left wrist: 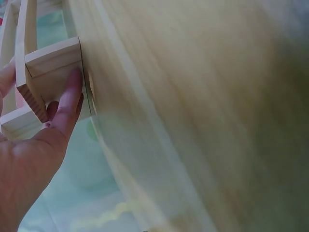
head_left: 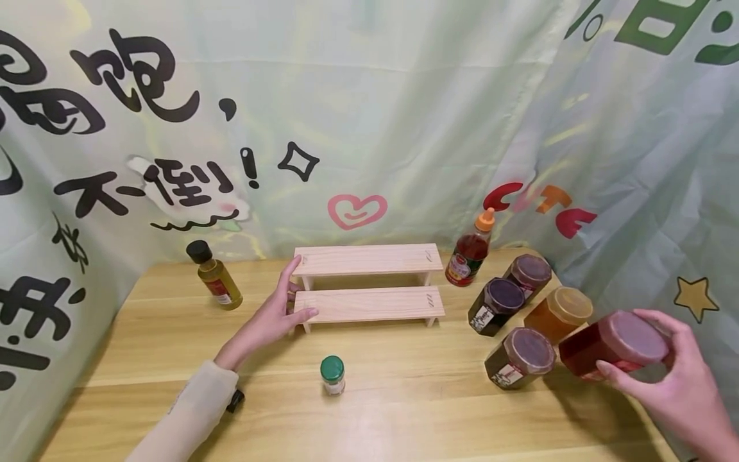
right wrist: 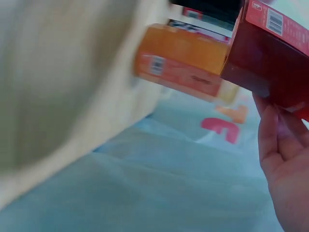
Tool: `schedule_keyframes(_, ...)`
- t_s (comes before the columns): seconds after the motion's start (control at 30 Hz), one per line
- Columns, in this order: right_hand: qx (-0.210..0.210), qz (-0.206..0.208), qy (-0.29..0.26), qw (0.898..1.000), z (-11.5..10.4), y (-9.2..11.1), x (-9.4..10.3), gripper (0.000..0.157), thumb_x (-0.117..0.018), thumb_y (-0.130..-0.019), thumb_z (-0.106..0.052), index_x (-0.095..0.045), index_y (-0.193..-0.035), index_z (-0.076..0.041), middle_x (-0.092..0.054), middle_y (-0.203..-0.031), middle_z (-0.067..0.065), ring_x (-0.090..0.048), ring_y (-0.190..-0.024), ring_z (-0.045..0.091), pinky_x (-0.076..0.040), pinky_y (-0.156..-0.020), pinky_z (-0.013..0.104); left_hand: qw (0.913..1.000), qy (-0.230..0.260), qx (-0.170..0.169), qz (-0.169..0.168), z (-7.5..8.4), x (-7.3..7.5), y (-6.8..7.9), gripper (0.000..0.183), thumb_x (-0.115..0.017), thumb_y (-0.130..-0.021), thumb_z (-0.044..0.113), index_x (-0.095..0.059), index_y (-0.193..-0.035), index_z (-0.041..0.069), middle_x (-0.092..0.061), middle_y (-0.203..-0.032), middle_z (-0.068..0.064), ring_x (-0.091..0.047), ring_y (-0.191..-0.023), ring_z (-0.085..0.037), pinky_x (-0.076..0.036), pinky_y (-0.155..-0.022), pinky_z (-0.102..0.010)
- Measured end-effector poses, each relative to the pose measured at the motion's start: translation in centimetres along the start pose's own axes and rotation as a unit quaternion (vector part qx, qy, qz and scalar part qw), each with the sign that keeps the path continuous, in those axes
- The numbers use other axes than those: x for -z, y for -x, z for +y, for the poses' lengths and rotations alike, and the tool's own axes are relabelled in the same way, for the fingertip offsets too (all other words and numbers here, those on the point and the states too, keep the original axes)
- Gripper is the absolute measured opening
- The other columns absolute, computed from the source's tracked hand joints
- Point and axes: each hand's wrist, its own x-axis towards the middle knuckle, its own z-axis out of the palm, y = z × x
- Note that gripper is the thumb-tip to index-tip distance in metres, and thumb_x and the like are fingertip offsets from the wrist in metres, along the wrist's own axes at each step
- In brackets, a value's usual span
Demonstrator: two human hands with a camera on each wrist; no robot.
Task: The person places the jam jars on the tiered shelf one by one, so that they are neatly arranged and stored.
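Observation:
A two-step wooden rack [head_left: 369,305] stands at the back middle of the table. My left hand [head_left: 283,308] holds its left end, the thumb over the lower board. In the left wrist view, fingers of the left hand [left wrist: 43,140] reach along the rack's end panel [left wrist: 58,63]. Off the table's right side, my right hand [head_left: 675,372] grips a jar of dark red contents [head_left: 594,346], tilted, with a pale lid. In the right wrist view the jar [right wrist: 270,58] shows a red label with a barcode; part of the hand is cut off.
Near the held jar stand an orange jar [head_left: 557,314] and dark jars [head_left: 519,359], [head_left: 496,307], [head_left: 526,277]. A red sauce bottle [head_left: 467,250] is right of the rack. An oil bottle [head_left: 216,279] stands left; a green-capped shaker [head_left: 333,375] stands in front. Printed cloth [head_left: 404,128] hangs behind.

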Motion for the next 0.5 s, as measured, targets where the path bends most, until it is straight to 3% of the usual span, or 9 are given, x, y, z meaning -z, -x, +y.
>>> schedule_keyframes(0.13, -0.004, 0.030, 0.009, 1.000, -1.6, -1.1, 0.7, 0.111, -0.094, -0.067, 0.016, -0.045, -0.159, -0.019, -0.042, -0.132, -0.023, -0.050, -0.102, -0.009, -0.038, -0.084, -0.002, 1.0000, -0.004, -0.001, 0.000, 0.1, 0.0, 0.0, 0.114, -0.083, -0.100, 0.017, 0.000, -0.175, 0.038, -0.057, -0.123, -0.020, -0.057, -0.096, -0.028, -0.054, -0.079, -0.043)
schedule_keyframes(0.33, -0.004, 0.065, -0.042, 0.997, -4.3, -3.0, 1.3, 0.111, -0.087, -0.064, 0.026, -0.048, -0.158, -0.019, -0.052, -0.129, -0.012, -0.059, -0.099, -0.007, -0.043, -0.086, 0.001, 0.9999, -0.011, -0.010, -0.004, -0.2, 0.0, -0.1, 0.114, -0.083, -0.101, 0.019, 0.000, -0.176, 0.036, -0.055, -0.110, -0.017, -0.052, -0.088, -0.025, -0.051, -0.072, -0.037)
schedule_keyframes(0.5, -0.015, 0.064, -0.036, 0.997, -6.6, -4.4, 1.0, 0.108, -0.091, -0.070, 0.018, -0.045, -0.161, -0.019, -0.053, -0.132, -0.012, -0.061, -0.098, -0.005, -0.044, -0.085, 0.001, 0.9999, -0.013, -0.011, -0.003, -0.2, 0.1, -0.2, 0.115, -0.083, -0.100, 0.018, 0.001, -0.176, 0.036, -0.052, -0.104, -0.014, -0.049, -0.089, -0.025, -0.048, -0.073, -0.036)
